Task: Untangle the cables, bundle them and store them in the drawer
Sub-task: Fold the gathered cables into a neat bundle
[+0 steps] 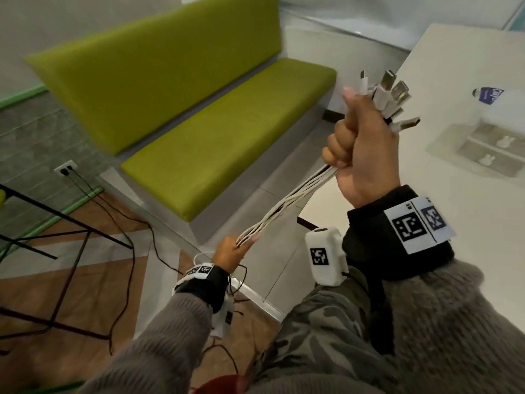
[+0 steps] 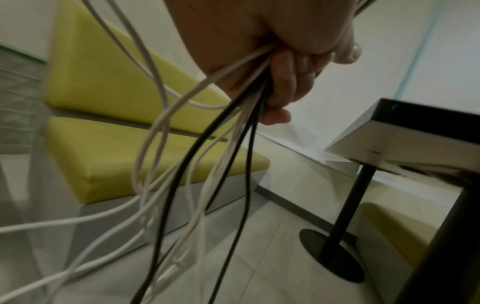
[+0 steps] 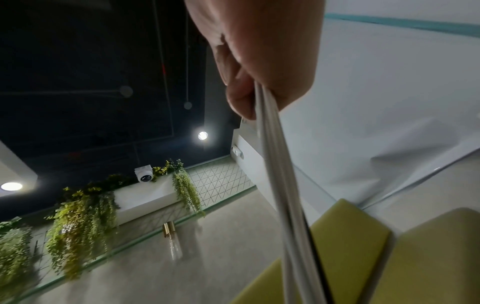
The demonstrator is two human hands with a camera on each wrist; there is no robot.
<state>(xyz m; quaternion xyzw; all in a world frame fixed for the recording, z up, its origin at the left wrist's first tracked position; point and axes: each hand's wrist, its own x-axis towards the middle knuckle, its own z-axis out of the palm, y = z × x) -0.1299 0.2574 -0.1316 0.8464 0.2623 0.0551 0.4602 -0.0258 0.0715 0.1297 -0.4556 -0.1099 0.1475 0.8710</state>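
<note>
Head view: the right hand (image 1: 360, 155) is fisted around the cables (image 1: 287, 206), about six plugs (image 1: 390, 95) fanning above the grip. The strands run taut, down to the left hand (image 1: 231, 253), which pinches them over open floor beside the sofa (image 1: 199, 115). Two drawers (image 1: 483, 150) sit on the counter (image 1: 443, 66), right of the fist; a purple label there is unreadable.

Left wrist view: fingers (image 2: 288, 82) curl around white and two black cables (image 2: 197, 156), ends dangling free.

Right wrist view: the fist (image 3: 262, 61) clenches the cables (image 3: 283, 185).
</note>
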